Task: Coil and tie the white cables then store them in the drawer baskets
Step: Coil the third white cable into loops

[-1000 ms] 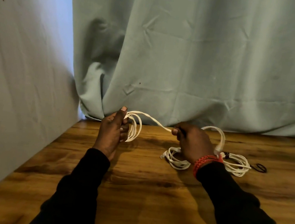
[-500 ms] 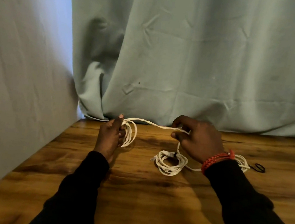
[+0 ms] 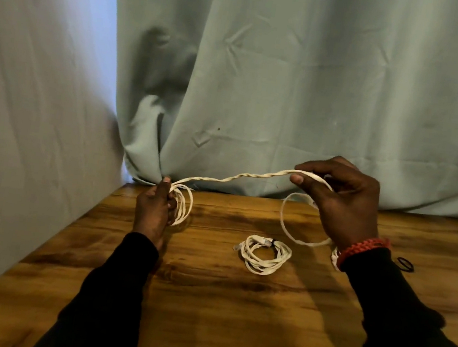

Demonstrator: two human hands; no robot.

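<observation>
My left hand [image 3: 154, 207] grips a small bundle of loops of a white cable [image 3: 233, 177] at the table's far left. From there the cable stretches up and right, twisted, to my right hand [image 3: 343, 199], which pinches it raised above the table. A loose loop hangs below the right hand down to the wood. A second white cable coil [image 3: 265, 254], bound with a black tie, lies on the table between my arms. A bit more white cable shows behind my right wrist. No drawer or baskets are in view.
The wooden table [image 3: 206, 300] runs to a grey-green curtain [image 3: 289, 94] at the back and a pale wall [image 3: 26, 119] on the left. A black elastic band [image 3: 405, 264] lies at the right, past my right sleeve.
My right hand has lifted and moved right, pulling the cable taut away from the left hand. The tied coil, partly covered before, now lies exposed on the table.
</observation>
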